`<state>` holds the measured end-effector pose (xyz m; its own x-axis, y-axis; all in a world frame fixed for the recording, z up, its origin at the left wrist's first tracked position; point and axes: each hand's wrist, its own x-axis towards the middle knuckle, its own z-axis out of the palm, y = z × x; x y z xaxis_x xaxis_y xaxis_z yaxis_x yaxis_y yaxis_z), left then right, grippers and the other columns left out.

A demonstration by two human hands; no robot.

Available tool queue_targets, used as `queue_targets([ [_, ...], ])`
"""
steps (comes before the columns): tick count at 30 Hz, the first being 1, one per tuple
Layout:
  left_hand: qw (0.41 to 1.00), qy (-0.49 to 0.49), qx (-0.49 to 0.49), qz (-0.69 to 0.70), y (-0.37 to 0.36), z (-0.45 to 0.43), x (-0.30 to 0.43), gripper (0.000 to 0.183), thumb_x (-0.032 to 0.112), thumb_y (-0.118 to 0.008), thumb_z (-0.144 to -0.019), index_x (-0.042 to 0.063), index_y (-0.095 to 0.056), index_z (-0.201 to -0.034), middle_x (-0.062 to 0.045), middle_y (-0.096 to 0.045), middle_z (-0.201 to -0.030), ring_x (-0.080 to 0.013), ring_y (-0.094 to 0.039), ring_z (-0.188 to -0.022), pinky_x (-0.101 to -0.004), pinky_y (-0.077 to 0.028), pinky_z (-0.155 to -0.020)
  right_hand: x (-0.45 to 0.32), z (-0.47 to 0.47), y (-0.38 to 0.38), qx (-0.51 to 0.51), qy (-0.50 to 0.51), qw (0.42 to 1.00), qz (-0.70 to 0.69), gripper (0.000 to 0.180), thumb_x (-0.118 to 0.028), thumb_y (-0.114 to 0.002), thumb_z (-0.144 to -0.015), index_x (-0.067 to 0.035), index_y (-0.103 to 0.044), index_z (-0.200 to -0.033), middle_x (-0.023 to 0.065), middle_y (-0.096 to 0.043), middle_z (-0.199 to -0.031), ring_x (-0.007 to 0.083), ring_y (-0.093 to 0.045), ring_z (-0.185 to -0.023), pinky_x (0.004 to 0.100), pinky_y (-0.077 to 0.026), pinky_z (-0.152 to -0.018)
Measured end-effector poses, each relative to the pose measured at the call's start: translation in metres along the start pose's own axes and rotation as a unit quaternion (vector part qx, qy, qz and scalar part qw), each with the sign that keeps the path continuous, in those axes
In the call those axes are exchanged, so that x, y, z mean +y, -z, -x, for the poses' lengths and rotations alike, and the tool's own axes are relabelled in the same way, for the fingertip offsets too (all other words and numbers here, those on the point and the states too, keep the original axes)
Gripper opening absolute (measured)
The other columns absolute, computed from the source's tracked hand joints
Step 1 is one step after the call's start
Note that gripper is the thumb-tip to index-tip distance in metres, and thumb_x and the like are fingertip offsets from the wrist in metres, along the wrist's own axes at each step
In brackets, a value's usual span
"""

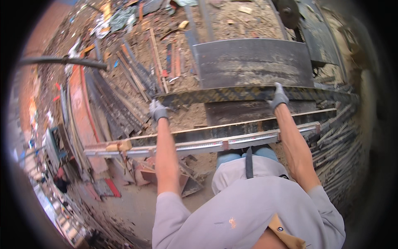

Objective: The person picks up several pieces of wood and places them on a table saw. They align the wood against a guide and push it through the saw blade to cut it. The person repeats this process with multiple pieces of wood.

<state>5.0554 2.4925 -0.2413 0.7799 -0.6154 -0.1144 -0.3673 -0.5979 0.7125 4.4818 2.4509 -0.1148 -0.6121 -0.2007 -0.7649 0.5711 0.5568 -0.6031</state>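
Observation:
A long, narrow strip of dark film-faced plywood [217, 94] with yellowish printed marks spans across in front of me. My left hand [158, 110], in a grey-white work glove, is at its left end. Further right, my right hand [279, 97], gloved alike, grips the strip with fingers over the far edge and thumb on the near side. Closer to my body runs a long metal rail [199, 150] bearing a graduated scale. Another dark board [236, 130] with a pale edge stands along it. At the rail's left end sits a small wooden block [119, 145].
Beyond the strip lies a wide, worn dark panel [255, 63]. Dark planks [115, 102] and a reddish board [81, 105] lie to the left. Several thin offcuts [337, 149] are piled at the right. Wood scraps cover the ground; machinery [287, 14] stands at the far right.

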Motion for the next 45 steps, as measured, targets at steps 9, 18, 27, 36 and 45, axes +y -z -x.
queue_targets([
  [9, 0.999, 0.027, -0.031, 0.011, -0.005, -0.044, -0.034, 0.036, 0.02, -0.074, -0.101, -0.003, -0.074, -0.128, -0.013, -0.079, -0.117, -0.0211, -0.071, -0.1, -0.0363, -0.056, -0.091, -0.008, -0.003, 0.001, -0.119, -0.079, 0.944, 0.298, 0.092, -0.072, -0.067, -0.092, -0.003, -0.05, -0.152, 0.0306, -0.071, -0.118, 0.0451, -0.077, -0.082, 0.0536, -0.065, -0.059],
  [18, 0.964, 0.144, -0.1, 0.2, 0.027, -0.039, 0.008, 0.034, 0.019, -0.076, -0.101, -0.004, -0.075, -0.126, -0.012, -0.076, -0.12, -0.0224, -0.07, -0.103, -0.0368, -0.058, -0.093, -0.029, -0.031, 0.043, -0.051, 0.637, 0.243, 0.729, 0.094, -0.04, -0.072, -0.088, 0.004, -0.034, -0.162, 0.0279, -0.054, -0.15, 0.0457, -0.051, -0.14, 0.0596, -0.03, -0.124],
  [27, 0.967, 0.078, -0.095, 0.222, 0.141, -0.015, 0.051, 0.04, 0.018, -0.077, -0.101, 0.001, -0.069, -0.137, -0.01, -0.075, -0.121, -0.0215, -0.072, -0.102, -0.0338, -0.062, -0.083, -0.094, -0.025, 0.037, -0.266, 0.533, 0.268, 0.757, 0.037, -0.01, -0.08, -0.074, -0.004, -0.069, -0.109, 0.0166, -0.071, -0.11, 0.0345, -0.068, -0.107, 0.0462, -0.058, -0.091],
  [36, 0.913, 0.162, -0.316, 0.202, 0.225, 0.001, 0.021, 0.047, 0.012, -0.06, -0.107, 0.002, -0.054, -0.152, -0.02, -0.07, -0.133, -0.0326, -0.07, -0.118, -0.0464, -0.06, -0.098, -0.064, 0.043, 0.077, -0.281, 0.636, 0.246, 0.675, 0.017, -0.01, -0.074, -0.073, -0.007, -0.068, -0.089, 0.0158, -0.067, -0.085, 0.0351, -0.068, -0.083, 0.0478, -0.055, -0.073],
  [45, 0.934, 0.091, -0.314, 0.142, 0.256, -0.021, -0.045, 0.044, 0.01, -0.077, -0.099, 0.005, -0.068, -0.142, -0.004, -0.075, -0.114, -0.0109, -0.069, -0.097, -0.027, -0.058, -0.086, 0.013, 0.083, 0.074, -0.187, 0.46, 0.218, 0.84, 0.068, -0.026, -0.089, -0.068, -0.007, -0.058, -0.126, 0.0179, -0.059, -0.121, 0.0378, -0.06, -0.12, 0.0484, -0.054, -0.097],
])
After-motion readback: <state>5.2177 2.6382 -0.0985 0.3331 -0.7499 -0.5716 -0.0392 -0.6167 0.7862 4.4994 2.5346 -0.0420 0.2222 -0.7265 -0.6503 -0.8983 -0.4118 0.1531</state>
